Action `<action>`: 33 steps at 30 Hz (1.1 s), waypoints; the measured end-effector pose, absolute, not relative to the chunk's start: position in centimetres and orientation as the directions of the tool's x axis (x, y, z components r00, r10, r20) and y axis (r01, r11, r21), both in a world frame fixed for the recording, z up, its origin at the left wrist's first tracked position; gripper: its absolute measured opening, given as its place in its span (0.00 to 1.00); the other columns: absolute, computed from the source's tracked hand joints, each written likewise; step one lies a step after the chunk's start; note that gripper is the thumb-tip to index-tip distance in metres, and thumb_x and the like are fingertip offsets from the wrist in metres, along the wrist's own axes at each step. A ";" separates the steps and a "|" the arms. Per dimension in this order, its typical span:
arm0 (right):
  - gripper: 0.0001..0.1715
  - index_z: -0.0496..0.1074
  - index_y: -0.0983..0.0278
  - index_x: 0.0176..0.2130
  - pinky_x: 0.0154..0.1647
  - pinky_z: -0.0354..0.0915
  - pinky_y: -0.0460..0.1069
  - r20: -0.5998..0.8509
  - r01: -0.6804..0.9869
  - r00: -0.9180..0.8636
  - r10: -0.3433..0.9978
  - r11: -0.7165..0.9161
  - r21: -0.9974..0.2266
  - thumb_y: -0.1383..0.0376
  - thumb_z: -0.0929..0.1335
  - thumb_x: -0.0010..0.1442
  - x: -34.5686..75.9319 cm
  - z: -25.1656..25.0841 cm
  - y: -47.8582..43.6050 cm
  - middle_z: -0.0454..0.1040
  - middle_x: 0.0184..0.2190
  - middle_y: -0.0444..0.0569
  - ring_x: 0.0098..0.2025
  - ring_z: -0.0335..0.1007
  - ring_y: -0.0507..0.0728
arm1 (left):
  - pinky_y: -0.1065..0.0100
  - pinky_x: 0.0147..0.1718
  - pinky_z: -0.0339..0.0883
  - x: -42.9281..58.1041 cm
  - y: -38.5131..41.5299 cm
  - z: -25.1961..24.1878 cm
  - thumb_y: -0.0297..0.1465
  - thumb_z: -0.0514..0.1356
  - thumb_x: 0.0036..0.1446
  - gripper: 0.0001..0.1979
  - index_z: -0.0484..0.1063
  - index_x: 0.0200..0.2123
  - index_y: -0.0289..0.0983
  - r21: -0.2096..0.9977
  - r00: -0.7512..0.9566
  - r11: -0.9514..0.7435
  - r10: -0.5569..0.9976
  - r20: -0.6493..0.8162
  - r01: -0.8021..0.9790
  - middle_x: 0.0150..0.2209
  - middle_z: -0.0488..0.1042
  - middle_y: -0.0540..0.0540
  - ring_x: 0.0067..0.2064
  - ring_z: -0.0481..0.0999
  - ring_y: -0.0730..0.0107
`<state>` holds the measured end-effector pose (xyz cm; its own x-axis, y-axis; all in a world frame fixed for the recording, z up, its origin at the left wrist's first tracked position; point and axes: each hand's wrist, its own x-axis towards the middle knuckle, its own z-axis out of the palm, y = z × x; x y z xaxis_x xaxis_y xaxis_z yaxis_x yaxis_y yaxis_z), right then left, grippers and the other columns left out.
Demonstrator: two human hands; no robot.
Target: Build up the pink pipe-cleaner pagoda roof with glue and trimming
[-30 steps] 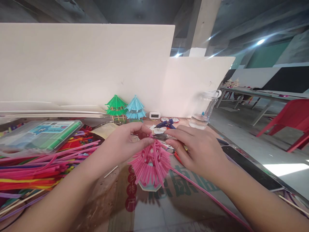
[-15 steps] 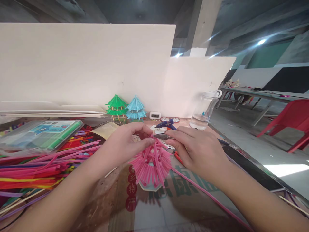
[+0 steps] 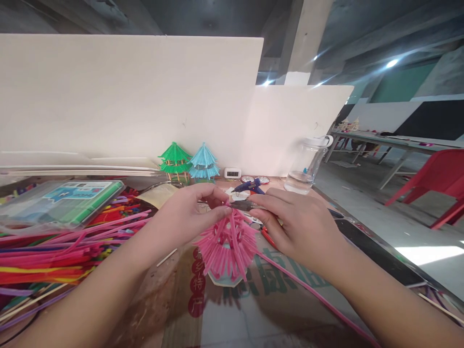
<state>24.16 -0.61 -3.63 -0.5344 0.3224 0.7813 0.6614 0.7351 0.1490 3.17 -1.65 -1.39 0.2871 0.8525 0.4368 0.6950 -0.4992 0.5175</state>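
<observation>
In front of me stands a small pink pavilion (image 3: 226, 251) made of pipe cleaners, with a tiered roof on a pale base plate. My left hand (image 3: 197, 208) pinches the tip of its roof between thumb and fingertips. From the right, my right hand (image 3: 295, 220) is closed around pliers (image 3: 242, 205), whose dark metal jaws reach the roof tip beside my left fingertips. Their handles are mostly hidden in my palm. A long pink pipe cleaner (image 3: 308, 287) runs from the pavilion's right side beneath my right forearm.
A green pavilion (image 3: 174, 157) and a blue one (image 3: 204, 162) stand behind, near a small digital clock (image 3: 232, 173). A blue glue gun (image 3: 250, 185) lies beyond my hands. Left are many pipe cleaners (image 3: 68, 258) and a plastic case (image 3: 61, 203); right, a water jug (image 3: 304, 166).
The pliers' jaws have shifted slightly at the roof tip, and the right hand has turned a little. My left hand keeps its pinch in nearly the same place.
</observation>
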 end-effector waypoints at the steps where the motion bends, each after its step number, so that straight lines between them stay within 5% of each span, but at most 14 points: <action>1: 0.16 0.75 0.66 0.38 0.24 0.52 0.48 0.777 0.664 -0.530 0.341 0.737 0.129 0.64 0.60 0.65 24.1 -3.6 -0.6 0.73 0.25 0.46 0.25 0.67 0.52 | 0.72 0.34 0.65 3.2 -1.7 -1.4 0.38 0.59 0.54 0.08 0.74 0.32 0.40 0.516 0.289 -0.504 0.849 0.442 0.692 0.31 0.76 0.54 0.34 0.71 0.72; 22: 0.15 0.75 0.67 0.35 0.24 0.50 0.49 0.785 0.672 -0.568 0.249 0.691 0.266 0.65 0.61 0.65 24.1 -3.7 -0.7 0.75 0.25 0.48 0.24 0.66 0.53 | 0.72 0.33 0.64 3.4 -1.8 -1.3 0.38 0.59 0.54 0.09 0.74 0.30 0.39 0.517 0.290 -0.502 0.851 0.438 0.693 0.30 0.75 0.53 0.32 0.71 0.71; 28: 0.14 0.74 0.65 0.37 0.27 0.55 0.47 0.796 0.690 -0.495 0.347 0.714 0.118 0.65 0.61 0.65 24.3 -3.4 -0.8 0.75 0.26 0.47 0.28 0.69 0.54 | 0.70 0.35 0.66 3.1 -1.7 -1.2 0.41 0.58 0.54 0.11 0.75 0.32 0.40 0.520 0.294 -0.492 0.859 0.419 0.698 0.32 0.75 0.51 0.35 0.72 0.68; 33: 0.15 0.74 0.65 0.37 0.25 0.53 0.47 0.776 0.675 -0.523 0.352 0.727 0.125 0.65 0.60 0.65 24.1 -3.6 -0.7 0.73 0.24 0.46 0.26 0.68 0.53 | 0.70 0.36 0.66 3.1 -1.8 -1.2 0.41 0.58 0.55 0.12 0.75 0.34 0.40 0.529 0.286 -0.474 0.871 0.400 0.704 0.33 0.76 0.51 0.36 0.72 0.68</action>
